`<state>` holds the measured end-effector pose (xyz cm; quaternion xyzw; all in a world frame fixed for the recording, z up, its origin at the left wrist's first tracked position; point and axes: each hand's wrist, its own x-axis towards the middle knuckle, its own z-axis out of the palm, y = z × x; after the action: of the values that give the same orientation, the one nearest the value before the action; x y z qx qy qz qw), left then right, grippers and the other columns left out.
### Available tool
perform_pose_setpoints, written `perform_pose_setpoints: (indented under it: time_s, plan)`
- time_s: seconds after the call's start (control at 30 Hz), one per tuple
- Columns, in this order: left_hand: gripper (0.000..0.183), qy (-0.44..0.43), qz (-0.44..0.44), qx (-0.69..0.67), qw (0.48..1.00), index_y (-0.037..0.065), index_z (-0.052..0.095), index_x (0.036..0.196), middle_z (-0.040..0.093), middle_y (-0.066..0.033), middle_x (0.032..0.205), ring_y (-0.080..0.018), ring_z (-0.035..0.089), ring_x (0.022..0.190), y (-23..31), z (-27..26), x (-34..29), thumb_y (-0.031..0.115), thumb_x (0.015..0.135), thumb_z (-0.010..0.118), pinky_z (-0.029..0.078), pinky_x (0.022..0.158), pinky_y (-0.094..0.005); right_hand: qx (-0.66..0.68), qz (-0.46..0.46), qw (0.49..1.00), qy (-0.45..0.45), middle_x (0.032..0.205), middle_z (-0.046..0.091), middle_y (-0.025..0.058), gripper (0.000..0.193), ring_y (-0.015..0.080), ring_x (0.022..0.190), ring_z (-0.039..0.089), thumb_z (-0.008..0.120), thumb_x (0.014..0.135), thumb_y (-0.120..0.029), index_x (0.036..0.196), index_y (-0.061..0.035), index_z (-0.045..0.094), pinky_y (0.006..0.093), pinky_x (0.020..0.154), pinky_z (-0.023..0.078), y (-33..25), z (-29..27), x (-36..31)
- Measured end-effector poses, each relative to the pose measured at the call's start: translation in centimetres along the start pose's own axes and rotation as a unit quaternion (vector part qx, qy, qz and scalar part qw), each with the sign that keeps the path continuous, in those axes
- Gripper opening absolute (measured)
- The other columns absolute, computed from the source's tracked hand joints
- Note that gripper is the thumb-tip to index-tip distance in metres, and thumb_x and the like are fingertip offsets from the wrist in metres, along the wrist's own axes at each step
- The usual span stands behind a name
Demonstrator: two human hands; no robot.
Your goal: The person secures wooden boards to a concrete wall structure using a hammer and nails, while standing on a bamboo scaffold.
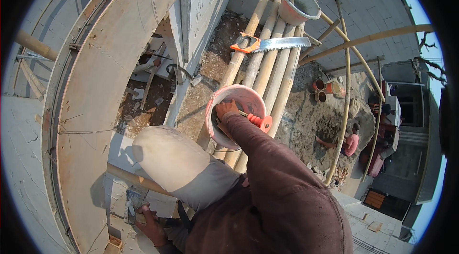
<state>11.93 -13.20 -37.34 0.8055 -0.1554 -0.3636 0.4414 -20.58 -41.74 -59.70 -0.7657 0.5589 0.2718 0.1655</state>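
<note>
My right hand [226, 109] reaches down inside a pale red bucket [212, 132], its fingers curled. What they hold, if anything, is hidden. Beside it, a tool with a red ridged handgrip [259, 121] leans across the bucket's near right rim; its lower end is out of sight. At the lower left, my left hand [152, 227] is closed on a flat-bladed trowel [132, 205], whose blade is smeared grey. That hand is beside my bent knee, near the curved panel.
The bucket stands on bamboo poles [264, 76]. Across them lies a handsaw [282, 44] with an orange handle; farther off is another bucket [292, 13]. A curved board [95, 82] rises at left. Far below right, a person [351, 143] sits by a grey heap.
</note>
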Motion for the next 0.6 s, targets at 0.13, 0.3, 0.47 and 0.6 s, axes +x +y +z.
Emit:
perform_pose_setpoints:
  time_s: [0.13,0.3,0.47,0.6]
  plan:
    - [0.026,0.017,0.015,0.026,0.999,0.001,0.064,0.097,0.052,-0.0006,0.070,-0.0066,0.043,0.060,-0.4,0.1,0.2,0.027,0.097,0.062,0.036,0.057,-0.0230,-0.004,-0.041,0.999,-0.005,0.126,0.063,0.0151,0.058,0.0303,0.118,0.060,0.074,0.072,-0.028,0.125,-0.0081,0.060,0.0527,0.113,0.029,-0.6,-2.0,-1.1]
    - [0.027,0.020,0.004,0.011,1.000,0.000,0.065,0.095,0.052,-0.0006,0.069,-0.0065,0.043,0.059,0.1,1.9,-0.4,0.027,0.096,0.062,0.036,0.057,-0.0225,-0.015,-0.053,0.997,0.048,0.129,0.061,0.0146,0.052,0.0289,0.125,0.054,0.072,0.074,-0.029,0.122,-0.0099,0.062,0.0478,0.109,0.032,1.3,0.0,-1.1]
    - [0.028,-0.004,-0.007,-0.023,1.000,0.003,0.066,0.096,0.053,0.0015,0.068,-0.0057,0.046,0.059,1.2,0.7,0.8,0.030,0.097,0.061,0.036,0.055,-0.0229,0.059,-0.048,0.992,0.098,0.130,0.059,0.0154,0.047,0.0316,0.124,0.055,0.064,0.082,-0.031,0.122,-0.0092,0.053,0.0514,0.109,0.033,1.4,-0.2,-0.3]
    - [0.023,-0.021,0.027,-0.059,0.998,0.003,0.071,0.095,0.054,0.0048,0.067,-0.0027,0.046,0.057,1.8,-1.7,1.7,0.025,0.097,0.063,0.037,0.054,-0.0218,0.165,-0.024,0.972,0.167,0.099,0.067,0.0173,0.029,0.0363,0.092,0.063,0.055,0.091,-0.023,0.113,-0.0046,0.051,0.0527,0.090,0.042,2.2,-0.6,-1.5]
